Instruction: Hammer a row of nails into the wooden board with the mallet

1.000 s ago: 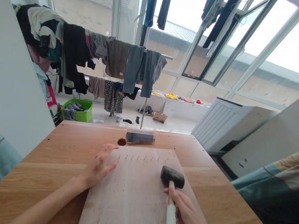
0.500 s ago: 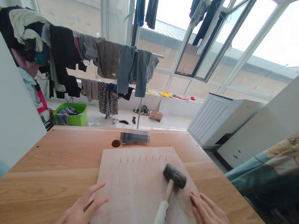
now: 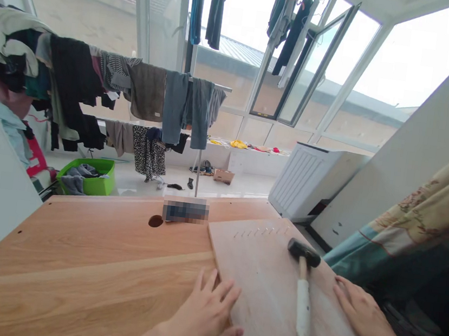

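A pale wooden board (image 3: 262, 292) lies at a slant on the right part of the table. Along its far end several thin nails (image 3: 260, 231) stand in a row. On the board rests a mallet (image 3: 304, 253) with a black head and a white-wrapped handle, untouched by either hand. My left hand (image 3: 214, 303) is at the board's left edge, fingers spread, the fingertips over the edge. My right hand (image 3: 357, 304) lies on the board's right edge with its fingers stretched out.
The wooden table (image 3: 114, 269) has a round hole (image 3: 155, 221) near a blurred dark item (image 3: 185, 210). Beyond stand a drying rack with clothes (image 3: 147, 93), a green basket (image 3: 102, 183) and a white cabinet-like unit (image 3: 305, 178). A curtain (image 3: 401, 228) hangs at the right.
The board has moved right across the table and turned, carrying the nails and mallet with it. Both hands have moved right along with its edges. The view has shifted somewhat.
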A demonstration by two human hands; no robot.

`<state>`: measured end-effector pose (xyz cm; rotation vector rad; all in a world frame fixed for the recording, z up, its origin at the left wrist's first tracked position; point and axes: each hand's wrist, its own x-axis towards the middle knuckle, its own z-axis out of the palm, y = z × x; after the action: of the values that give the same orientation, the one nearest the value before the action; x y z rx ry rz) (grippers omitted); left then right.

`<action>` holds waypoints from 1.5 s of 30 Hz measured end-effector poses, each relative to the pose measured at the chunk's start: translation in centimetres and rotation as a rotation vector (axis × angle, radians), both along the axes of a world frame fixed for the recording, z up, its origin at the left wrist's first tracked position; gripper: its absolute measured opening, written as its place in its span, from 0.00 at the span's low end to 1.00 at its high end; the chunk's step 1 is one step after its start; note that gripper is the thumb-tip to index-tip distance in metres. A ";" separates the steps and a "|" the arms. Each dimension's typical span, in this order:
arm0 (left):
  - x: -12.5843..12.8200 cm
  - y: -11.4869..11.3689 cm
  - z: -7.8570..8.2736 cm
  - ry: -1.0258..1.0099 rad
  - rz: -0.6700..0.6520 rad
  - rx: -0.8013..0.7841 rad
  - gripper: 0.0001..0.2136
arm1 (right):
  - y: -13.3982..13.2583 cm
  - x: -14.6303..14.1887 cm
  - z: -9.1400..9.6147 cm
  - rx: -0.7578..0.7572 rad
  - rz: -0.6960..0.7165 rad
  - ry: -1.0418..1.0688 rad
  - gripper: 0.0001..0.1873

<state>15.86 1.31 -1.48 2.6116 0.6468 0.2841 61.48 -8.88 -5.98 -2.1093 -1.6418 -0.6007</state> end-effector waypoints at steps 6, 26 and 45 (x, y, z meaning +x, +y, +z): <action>-0.8 -0.1 -0.3 -0.025 0.077 0.113 0.22 | -0.4 -1.4 -0.7 -0.065 -0.007 0.018 0.22; -18.6 2.5 -0.6 -0.205 0.646 0.263 0.14 | 9.3 -18.9 5.2 -0.169 0.468 0.561 0.16; -11.3 11.6 -0.4 -0.421 0.541 -0.261 0.16 | 20.9 -25.5 8.4 -0.467 0.789 0.503 0.11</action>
<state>4.55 12.96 -1.88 1.9997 1.1323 0.8244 35.96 12.03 2.39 -1.4562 -2.1858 0.5543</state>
